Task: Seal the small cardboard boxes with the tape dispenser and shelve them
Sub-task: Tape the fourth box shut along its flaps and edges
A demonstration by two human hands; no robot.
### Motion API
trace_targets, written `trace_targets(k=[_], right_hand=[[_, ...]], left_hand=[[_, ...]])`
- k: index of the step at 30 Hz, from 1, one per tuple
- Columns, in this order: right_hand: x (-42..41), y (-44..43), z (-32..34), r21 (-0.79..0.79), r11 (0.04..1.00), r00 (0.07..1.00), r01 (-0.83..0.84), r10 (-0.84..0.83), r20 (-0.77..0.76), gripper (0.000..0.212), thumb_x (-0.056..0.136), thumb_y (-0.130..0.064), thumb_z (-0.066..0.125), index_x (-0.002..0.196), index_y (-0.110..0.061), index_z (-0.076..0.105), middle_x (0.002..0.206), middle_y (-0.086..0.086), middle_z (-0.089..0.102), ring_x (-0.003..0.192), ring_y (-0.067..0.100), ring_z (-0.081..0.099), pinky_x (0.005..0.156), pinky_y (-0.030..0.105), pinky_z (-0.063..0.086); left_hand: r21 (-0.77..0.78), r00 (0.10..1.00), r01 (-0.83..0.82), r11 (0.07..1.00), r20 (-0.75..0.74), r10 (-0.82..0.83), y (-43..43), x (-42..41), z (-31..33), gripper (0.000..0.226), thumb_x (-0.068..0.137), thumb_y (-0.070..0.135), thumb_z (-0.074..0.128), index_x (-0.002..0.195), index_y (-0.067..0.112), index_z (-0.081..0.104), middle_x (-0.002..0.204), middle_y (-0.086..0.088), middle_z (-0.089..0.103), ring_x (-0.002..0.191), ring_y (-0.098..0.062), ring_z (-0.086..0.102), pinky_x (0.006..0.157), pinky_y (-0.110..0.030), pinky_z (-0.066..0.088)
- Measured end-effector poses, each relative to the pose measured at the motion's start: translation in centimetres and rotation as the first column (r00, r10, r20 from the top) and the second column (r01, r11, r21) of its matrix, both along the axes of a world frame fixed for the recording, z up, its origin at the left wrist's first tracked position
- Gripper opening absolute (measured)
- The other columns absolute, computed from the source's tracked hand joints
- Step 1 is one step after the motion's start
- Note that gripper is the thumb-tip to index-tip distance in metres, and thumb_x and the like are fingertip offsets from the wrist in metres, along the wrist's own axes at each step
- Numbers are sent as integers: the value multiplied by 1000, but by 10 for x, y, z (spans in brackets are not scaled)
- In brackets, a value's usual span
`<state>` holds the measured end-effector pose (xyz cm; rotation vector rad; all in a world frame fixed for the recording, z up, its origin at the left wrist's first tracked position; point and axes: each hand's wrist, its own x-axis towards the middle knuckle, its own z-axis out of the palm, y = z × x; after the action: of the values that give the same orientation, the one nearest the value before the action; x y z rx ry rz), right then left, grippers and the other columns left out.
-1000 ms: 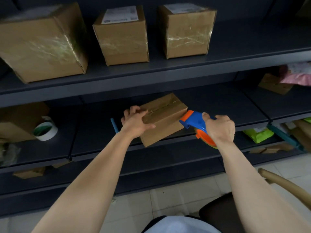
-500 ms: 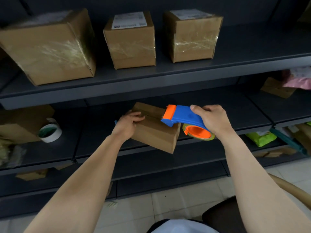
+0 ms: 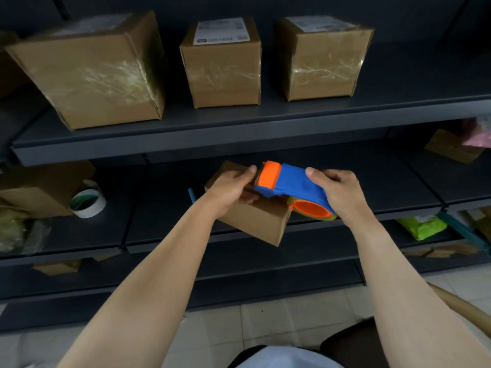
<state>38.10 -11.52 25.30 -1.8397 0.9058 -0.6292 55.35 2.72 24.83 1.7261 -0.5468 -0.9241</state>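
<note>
A small cardboard box [image 3: 259, 221] is held tilted in front of the middle shelf [image 3: 358, 212]. My left hand [image 3: 233, 189] grips its top left side, with the fingers reaching over the top beside the dispenser's orange nose. The blue and orange tape dispenser [image 3: 292, 189] lies across the top of the box. My right hand [image 3: 338, 189] grips its blue handle from the right. The orange tape roll hub shows below the handle, off the box's right edge.
Three taped boxes stand on the upper shelf [image 3: 239, 128]: a large one [image 3: 95, 75], a labelled one [image 3: 224, 67] and another [image 3: 322, 62]. A tape roll [image 3: 89, 204] and a box [image 3: 39, 187] sit at middle left. A green packet [image 3: 422, 227] lies at lower right. A chair edge [image 3: 465, 306] shows bottom right.
The dispenser moved from the box's right end up onto its top, nose pointing left. The box turned in my left hand and rose a little. The view tilted upward.
</note>
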Motion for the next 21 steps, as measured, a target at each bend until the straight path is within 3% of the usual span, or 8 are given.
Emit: trace_targets(k=[2, 5, 10, 13, 16, 19, 21], right_hand=[[-1, 0, 1, -2, 1000, 999, -19, 19, 29, 52, 85, -46, 65, 70, 3, 61, 64, 16, 60, 57, 22, 57, 61, 31, 42], [-4, -2, 1, 2, 999, 998, -35, 35, 44, 49, 86, -43, 65, 61, -1, 58, 51, 1, 53, 49, 9, 52, 56, 26, 39], [-10, -4, 1, -9, 999, 995, -50, 51, 81, 54, 87, -41, 65, 69, 9, 57, 61, 20, 53, 52, 15, 50, 55, 25, 38], [-13, -6, 0, 7, 998, 994, -55, 54, 98, 53, 88, -41, 65, 69, 8, 57, 58, 16, 54, 52, 14, 51, 54, 22, 39], [-14, -5, -1, 31, 998, 991, -54, 50, 123, 53, 88, -40, 65, 72, 11, 59, 65, 24, 57, 58, 22, 54, 58, 29, 40], [-13, -4, 0, 30, 997, 992, -67, 63, 108, 51, 88, -40, 64, 70, 7, 59, 58, 13, 56, 53, 13, 54, 57, 26, 41], [-12, -4, 0, 20, 997, 994, -73, 72, 77, 53, 88, -43, 64, 72, 8, 61, 60, 14, 57, 51, 12, 54, 54, 22, 42]], left_hand=[[-58, 977, 23, 998, -210, -34, -5, -4, 4, 24, 93, 31, 57, 101, 10, 65, 89, -7, 70, 75, -16, 66, 55, -21, 51], [-120, 914, -59, 991, -406, 5, -10, -5, 7, 13, 91, 23, 60, 90, 10, 63, 80, -7, 64, 72, -15, 60, 54, -22, 50], [-75, 829, 10, 997, -557, -50, -9, -2, 10, 18, 93, 26, 56, 93, 9, 62, 79, -9, 63, 61, -13, 60, 49, -20, 48], [-41, 787, 61, 997, -612, -74, -8, 1, 10, 23, 92, 29, 55, 94, 7, 63, 79, -9, 63, 61, -12, 57, 48, -18, 47], [-38, 773, 48, 998, -631, -61, -8, 2, 9, 14, 94, 17, 51, 97, 7, 60, 81, -8, 59, 58, -10, 54, 46, -16, 45], [-17, 816, 37, 999, -576, -40, -9, 0, 8, 13, 95, 3, 45, 93, 5, 58, 78, -7, 56, 58, -8, 51, 44, -13, 42], [-9, 877, 2, 1000, -480, -6, -14, -1, 7, 22, 94, -4, 40, 84, 7, 55, 75, -5, 52, 58, -7, 44, 41, -11, 36]])
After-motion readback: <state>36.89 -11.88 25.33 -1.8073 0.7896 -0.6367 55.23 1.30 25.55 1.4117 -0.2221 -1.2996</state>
